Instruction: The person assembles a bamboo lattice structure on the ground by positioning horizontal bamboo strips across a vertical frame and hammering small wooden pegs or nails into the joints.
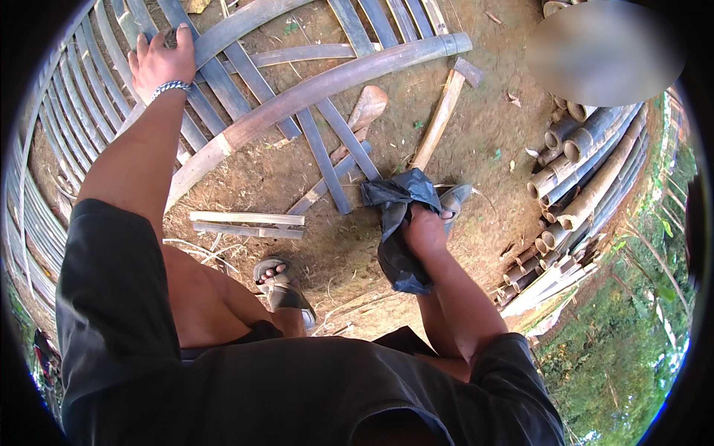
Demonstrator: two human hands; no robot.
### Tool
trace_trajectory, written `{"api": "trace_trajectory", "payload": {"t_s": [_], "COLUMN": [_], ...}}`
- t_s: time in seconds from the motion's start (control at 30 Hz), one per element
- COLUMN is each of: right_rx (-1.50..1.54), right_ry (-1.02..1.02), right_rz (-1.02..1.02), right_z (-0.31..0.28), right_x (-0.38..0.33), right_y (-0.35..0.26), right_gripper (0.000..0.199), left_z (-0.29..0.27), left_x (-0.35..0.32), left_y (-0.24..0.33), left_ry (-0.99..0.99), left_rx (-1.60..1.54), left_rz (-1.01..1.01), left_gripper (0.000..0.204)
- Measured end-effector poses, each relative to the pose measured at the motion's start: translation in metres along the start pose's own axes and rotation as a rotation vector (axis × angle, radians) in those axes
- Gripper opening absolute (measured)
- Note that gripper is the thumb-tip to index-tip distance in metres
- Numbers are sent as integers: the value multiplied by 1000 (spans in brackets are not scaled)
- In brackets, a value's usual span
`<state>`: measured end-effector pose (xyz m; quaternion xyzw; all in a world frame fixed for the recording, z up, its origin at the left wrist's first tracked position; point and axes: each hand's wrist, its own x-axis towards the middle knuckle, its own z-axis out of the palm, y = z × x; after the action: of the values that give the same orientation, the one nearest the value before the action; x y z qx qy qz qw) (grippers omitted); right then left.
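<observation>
Right hand (424, 232) grips black plastic bag (398, 223); left hand (160, 59) touches bamboo slats (216, 74).

Lying open: bare dirt patch (476, 134) between the wooden mallet (446, 104) and the stacked bamboo poles (587, 171). Blocking the upper left: woven bamboo slats (223, 74) and a curved split bamboo (327, 85). Crowding the lower ground: two short sticks (245, 224), sandalled feet.

At two o'clock I see a stack of cut bamboo poles (587, 186) on the dirt ground (483, 134). A wooden mallet (446, 104) lies at twelve, two short slats (245, 224) near nine.
</observation>
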<state>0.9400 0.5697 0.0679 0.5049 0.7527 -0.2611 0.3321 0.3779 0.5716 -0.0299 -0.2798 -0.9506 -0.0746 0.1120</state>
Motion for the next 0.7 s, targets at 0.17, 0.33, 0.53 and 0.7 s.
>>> {"api": "trace_trajectory", "payload": {"t_s": [0.17,0.33,0.53,0.7], "right_rx": [77,26,-3,128], "right_ry": [415,285,94,67], "right_rz": [-131,-124,-17,-219], "right_z": [51,65,10,-35], "right_x": [6,10,-10,-48], "right_y": [0,23,-10,-1], "right_gripper": [36,44,28,21], "left_z": [-22,-25,-31,-31], "left_x": [-4,-6,-8,-9], "left_y": [15,25,17,22], "left_ry": [-33,-34,-31,-4], "left_rx": [-65,-134,-143,-176], "left_rz": [-9,-40,-47,-47], "left_gripper": [62,63,65,65]}}
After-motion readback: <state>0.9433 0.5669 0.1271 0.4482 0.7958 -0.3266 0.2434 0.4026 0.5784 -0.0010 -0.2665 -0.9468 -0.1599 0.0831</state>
